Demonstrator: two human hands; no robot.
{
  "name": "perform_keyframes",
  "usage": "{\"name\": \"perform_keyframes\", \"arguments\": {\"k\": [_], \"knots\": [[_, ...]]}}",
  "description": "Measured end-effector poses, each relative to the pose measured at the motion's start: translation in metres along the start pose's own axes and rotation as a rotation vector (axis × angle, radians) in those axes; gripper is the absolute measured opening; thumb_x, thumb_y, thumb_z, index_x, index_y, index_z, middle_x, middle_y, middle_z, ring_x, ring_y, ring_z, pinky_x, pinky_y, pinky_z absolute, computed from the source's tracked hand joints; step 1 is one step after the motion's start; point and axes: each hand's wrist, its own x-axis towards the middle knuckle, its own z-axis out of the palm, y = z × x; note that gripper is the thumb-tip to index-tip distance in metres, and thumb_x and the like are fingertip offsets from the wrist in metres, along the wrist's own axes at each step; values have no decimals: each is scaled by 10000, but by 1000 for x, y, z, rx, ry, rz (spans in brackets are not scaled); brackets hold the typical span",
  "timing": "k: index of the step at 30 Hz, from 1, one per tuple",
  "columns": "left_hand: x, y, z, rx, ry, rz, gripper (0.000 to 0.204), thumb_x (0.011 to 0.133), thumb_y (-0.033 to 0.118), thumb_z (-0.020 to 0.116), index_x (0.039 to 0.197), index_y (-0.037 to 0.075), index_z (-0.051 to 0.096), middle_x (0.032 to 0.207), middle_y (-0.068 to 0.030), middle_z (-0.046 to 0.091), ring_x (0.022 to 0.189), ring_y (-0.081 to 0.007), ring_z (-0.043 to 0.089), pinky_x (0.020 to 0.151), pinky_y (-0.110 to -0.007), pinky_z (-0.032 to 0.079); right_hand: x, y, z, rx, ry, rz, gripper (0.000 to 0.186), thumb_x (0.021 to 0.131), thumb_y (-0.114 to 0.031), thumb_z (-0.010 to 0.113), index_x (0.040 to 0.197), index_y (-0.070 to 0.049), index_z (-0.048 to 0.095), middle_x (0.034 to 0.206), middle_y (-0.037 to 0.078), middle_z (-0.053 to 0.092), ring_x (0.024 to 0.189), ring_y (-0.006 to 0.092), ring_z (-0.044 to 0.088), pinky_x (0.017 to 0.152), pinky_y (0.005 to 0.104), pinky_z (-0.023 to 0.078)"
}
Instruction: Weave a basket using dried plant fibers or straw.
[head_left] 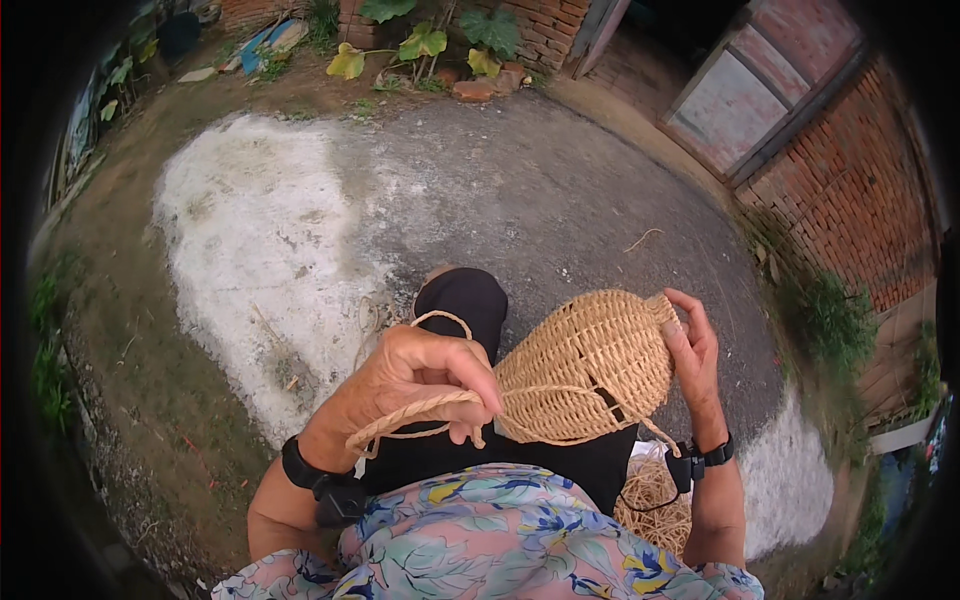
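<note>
Fingers [470, 377] on the left hand [418, 352] are pinched tight on a twisted tan fibre cord [415, 408], thumb against index, with a loop of it sagging under the palm. Right hand [703, 352] has thumb and fingers clamped over the edge of a rounded tan woven-fibre basket [585, 345], which sits tilted above the lap, just right of the black-trousered knee [462, 305]. Looks to me like the step is working that cord along the weave, but can't tell if it actually passes through the small dark gap there.

Tips if so: pull steady, not jerky, and roughly in line with the weave so the strands don't bunch up. Keep the pinch close to the basket for better control. Let the right hand brace without squashing the wall. Also worth watching the loose loop, plus the pale straw-like strands [652, 510] by the right forearm, as either might snag.
</note>
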Motion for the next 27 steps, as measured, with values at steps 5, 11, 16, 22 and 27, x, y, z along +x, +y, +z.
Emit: {"name": "perform_keyframes", "arguments": {"k": [5,11,16,22,27], "knots": [[20,-43,2,340,-49,-72,136,921,105,645,1014,45,724,893,-6,700,749,-72,602,654,-235,472,-8,-8,0,-13,15,-3,520,930,-268,528,1382,-21,454,1079,108,648,995,168,626,884,329,474],[29,-45,3,731,-60,168,136,870,27,643,978,37,724,878,-96,687,798,-187,656,716,-294,510,-23,0,-15,43,-31,12,549,886,-236,517,1385,-18,447,1231,126,580,1152,190,553,988,355,419],[28,-53,13,650,-97,88,150,870,21,627,985,39,723,905,-85,714,806,-176,675,711,-293,516,-32,3,-19,211,24,4,543,877,-196,507,1384,-11,444,1193,107,594,1073,164,581,947,315,436],[37,-46,24,598,71,12,157,915,20,592,1025,17,704,923,-63,709,824,-112,655,713,-258,506,-32,-20,1,116,103,26,481,920,-100,460,1394,-16,437,1044,81,641,911,105,604,831,268,466],[45,-55,29,300,177,-45,170,974,50,556,1078,-31,664,861,-46,659,767,-83,599,697,-231,495,-27,-19,4,123,84,20,446,932,-85,481,1374,-29,462,920,49,661,808,64,583,740,241,456]]}}
